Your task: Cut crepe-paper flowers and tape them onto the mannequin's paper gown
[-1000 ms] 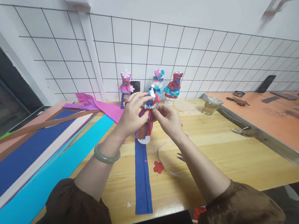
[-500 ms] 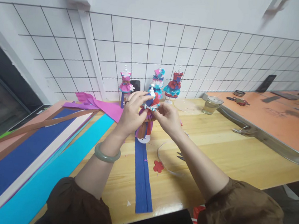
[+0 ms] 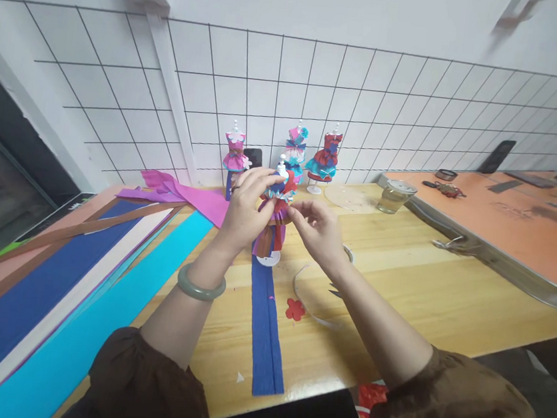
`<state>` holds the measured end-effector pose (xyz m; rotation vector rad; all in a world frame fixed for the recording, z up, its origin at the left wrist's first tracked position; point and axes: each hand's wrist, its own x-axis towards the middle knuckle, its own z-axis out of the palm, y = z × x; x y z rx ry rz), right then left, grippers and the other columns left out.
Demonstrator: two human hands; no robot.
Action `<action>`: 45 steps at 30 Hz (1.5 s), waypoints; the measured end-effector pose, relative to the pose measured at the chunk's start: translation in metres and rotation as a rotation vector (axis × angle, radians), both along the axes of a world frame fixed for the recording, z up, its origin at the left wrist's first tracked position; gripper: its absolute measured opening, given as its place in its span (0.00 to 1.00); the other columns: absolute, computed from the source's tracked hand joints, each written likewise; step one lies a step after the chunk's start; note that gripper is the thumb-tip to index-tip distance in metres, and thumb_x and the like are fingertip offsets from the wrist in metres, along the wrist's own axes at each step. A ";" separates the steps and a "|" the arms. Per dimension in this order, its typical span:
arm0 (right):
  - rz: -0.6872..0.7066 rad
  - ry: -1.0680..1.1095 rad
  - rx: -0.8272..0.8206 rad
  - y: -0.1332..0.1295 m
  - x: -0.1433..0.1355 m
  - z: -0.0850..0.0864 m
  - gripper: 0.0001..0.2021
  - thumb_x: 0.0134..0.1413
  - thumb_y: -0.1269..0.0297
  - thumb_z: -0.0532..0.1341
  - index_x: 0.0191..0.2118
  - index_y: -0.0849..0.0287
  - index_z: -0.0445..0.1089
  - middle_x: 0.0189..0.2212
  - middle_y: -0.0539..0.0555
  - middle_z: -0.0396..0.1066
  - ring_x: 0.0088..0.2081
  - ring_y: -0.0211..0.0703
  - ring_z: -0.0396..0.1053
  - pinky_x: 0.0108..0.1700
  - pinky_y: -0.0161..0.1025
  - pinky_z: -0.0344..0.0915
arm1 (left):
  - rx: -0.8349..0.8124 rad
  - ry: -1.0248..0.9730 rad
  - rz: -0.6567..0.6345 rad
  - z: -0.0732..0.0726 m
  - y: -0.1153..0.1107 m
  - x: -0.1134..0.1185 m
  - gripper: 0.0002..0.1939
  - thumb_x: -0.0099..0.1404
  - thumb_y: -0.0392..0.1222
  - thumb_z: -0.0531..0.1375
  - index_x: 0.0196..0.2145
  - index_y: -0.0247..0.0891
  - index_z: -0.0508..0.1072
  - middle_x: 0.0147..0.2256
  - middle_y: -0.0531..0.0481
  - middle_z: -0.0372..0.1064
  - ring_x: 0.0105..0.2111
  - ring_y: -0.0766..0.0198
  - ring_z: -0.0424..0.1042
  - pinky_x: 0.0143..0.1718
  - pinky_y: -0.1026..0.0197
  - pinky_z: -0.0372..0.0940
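A miniature dress form [image 3: 278, 199] stands upright in front of me, dressed in crepe paper: a blue and red bodice, a frilled light-blue waist and a purple, brown and red skirt. My left hand [image 3: 249, 207] grips it from the left, its fingers curled around the upper body and the thumb at the waist. From the right, my right hand [image 3: 317, 232] pinches the skirt's edge just under the waist frill. A blue crepe paper strip [image 3: 267, 335] runs from the form's white base towards me. Beside the strip lies a red paper flower [image 3: 295, 309].
Three dressed miniature forms stand by the wall, one in pink [image 3: 233, 153], one in red and turquoise [image 3: 325, 157]. Crepe paper strips, including a turquoise one [image 3: 109, 324], cover the left side. A glass of liquid [image 3: 396, 197] stands near the orange mat [image 3: 532, 231]. Scissor tips [image 3: 334, 289] show under my right forearm.
My right hand has shifted slightly down from the waist frill to the skirt below it, uncovering more of the frill. My left hand keeps its hold on the form.
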<state>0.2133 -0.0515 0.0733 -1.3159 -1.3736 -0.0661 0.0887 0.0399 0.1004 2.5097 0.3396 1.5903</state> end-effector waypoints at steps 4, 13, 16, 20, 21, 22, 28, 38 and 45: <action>-0.009 -0.180 0.019 -0.012 -0.007 -0.004 0.09 0.55 0.66 0.54 0.40 0.56 0.69 0.30 0.53 0.65 0.28 0.38 0.63 0.34 0.38 0.62 | 0.007 0.006 -0.006 0.001 -0.001 0.000 0.20 0.55 0.27 0.53 0.45 0.41 0.65 0.47 0.48 0.63 0.51 0.61 0.59 0.53 0.54 0.54; -0.032 -0.215 0.000 0.003 -0.008 0.002 0.11 0.57 0.68 0.52 0.42 0.57 0.69 0.26 0.52 0.59 0.28 0.39 0.60 0.31 0.38 0.60 | -0.010 0.061 -0.040 0.003 -0.003 -0.005 0.26 0.51 0.23 0.50 0.47 0.40 0.64 0.49 0.48 0.61 0.52 0.60 0.57 0.52 0.54 0.55; -0.023 -0.209 -0.001 0.003 -0.008 0.002 0.11 0.56 0.69 0.52 0.40 0.57 0.70 0.26 0.51 0.58 0.28 0.39 0.60 0.31 0.37 0.60 | -0.026 0.080 -0.042 0.003 -0.001 -0.006 0.29 0.49 0.22 0.48 0.47 0.40 0.64 0.49 0.48 0.60 0.53 0.61 0.56 0.53 0.54 0.55; -0.006 -0.180 0.017 -0.002 -0.008 -0.001 0.11 0.56 0.69 0.52 0.41 0.57 0.69 0.26 0.51 0.59 0.28 0.39 0.60 0.31 0.37 0.60 | -0.019 0.099 -0.042 0.004 0.000 -0.007 0.30 0.48 0.21 0.46 0.47 0.40 0.64 0.49 0.49 0.60 0.54 0.61 0.54 0.55 0.53 0.51; -0.008 -0.174 0.020 -0.004 -0.008 -0.002 0.11 0.56 0.69 0.52 0.42 0.56 0.69 0.27 0.52 0.59 0.28 0.39 0.60 0.31 0.37 0.61 | -0.019 0.104 -0.043 0.005 0.000 -0.007 0.30 0.48 0.22 0.46 0.48 0.40 0.64 0.50 0.49 0.60 0.54 0.61 0.54 0.55 0.52 0.50; -0.010 -0.175 0.020 -0.004 -0.008 -0.002 0.11 0.56 0.69 0.52 0.42 0.56 0.69 0.27 0.52 0.60 0.28 0.39 0.60 0.31 0.38 0.61 | -0.020 0.109 -0.042 0.005 -0.001 -0.007 0.30 0.48 0.22 0.46 0.48 0.40 0.64 0.50 0.49 0.60 0.54 0.61 0.54 0.56 0.52 0.50; -0.071 -0.275 -0.028 0.000 -0.008 -0.001 0.11 0.55 0.71 0.52 0.39 0.57 0.70 0.26 0.51 0.57 0.28 0.39 0.59 0.30 0.37 0.58 | -0.021 0.124 -0.046 0.005 -0.001 -0.007 0.31 0.48 0.22 0.45 0.48 0.40 0.64 0.50 0.49 0.60 0.54 0.61 0.53 0.56 0.52 0.48; -0.064 -0.234 -0.044 -0.003 -0.007 -0.001 0.12 0.55 0.71 0.51 0.41 0.56 0.69 0.25 0.50 0.56 0.27 0.39 0.58 0.31 0.37 0.58 | -0.018 0.130 -0.044 0.005 0.000 -0.008 0.31 0.49 0.22 0.45 0.49 0.41 0.64 0.50 0.49 0.60 0.54 0.61 0.52 0.56 0.52 0.48; -0.072 -0.250 -0.068 0.002 -0.005 0.000 0.10 0.55 0.71 0.51 0.35 0.56 0.69 0.24 0.50 0.57 0.28 0.41 0.58 0.30 0.38 0.59 | -0.021 0.124 -0.070 0.005 0.002 -0.008 0.30 0.49 0.22 0.45 0.49 0.41 0.64 0.51 0.48 0.60 0.54 0.61 0.53 0.56 0.51 0.49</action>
